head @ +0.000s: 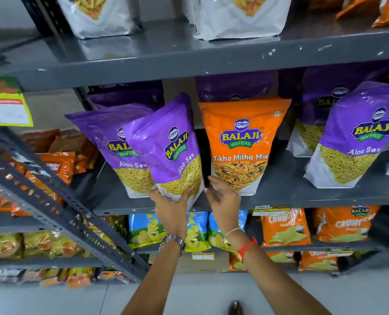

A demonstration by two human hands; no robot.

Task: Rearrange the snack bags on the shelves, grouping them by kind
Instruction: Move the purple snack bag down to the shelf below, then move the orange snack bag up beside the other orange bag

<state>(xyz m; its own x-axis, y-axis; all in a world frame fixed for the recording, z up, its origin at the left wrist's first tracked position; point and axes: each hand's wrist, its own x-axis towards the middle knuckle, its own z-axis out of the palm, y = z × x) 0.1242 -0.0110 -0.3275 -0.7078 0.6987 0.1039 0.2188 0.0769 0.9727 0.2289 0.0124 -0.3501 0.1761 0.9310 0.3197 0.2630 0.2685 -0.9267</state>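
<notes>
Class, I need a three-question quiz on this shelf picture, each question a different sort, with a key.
1. True or false: the left hand holds a tilted Aloo Sev bag.
2. Which colour is the Tikha Mitha Mix bag? A purple, B orange, C blue.
3. Fill in: the right hand touches the ___ corner of that bag.

Key: 1 true; 2 B; 3 bottom left.

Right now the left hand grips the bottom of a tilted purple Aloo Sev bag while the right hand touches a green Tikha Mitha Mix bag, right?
Not quite. The head view shows the Tikha Mitha Mix bag is orange, not green. The rest holds: the left hand grips the tilted Aloo Sev bag, the right hand touches the other.
</notes>
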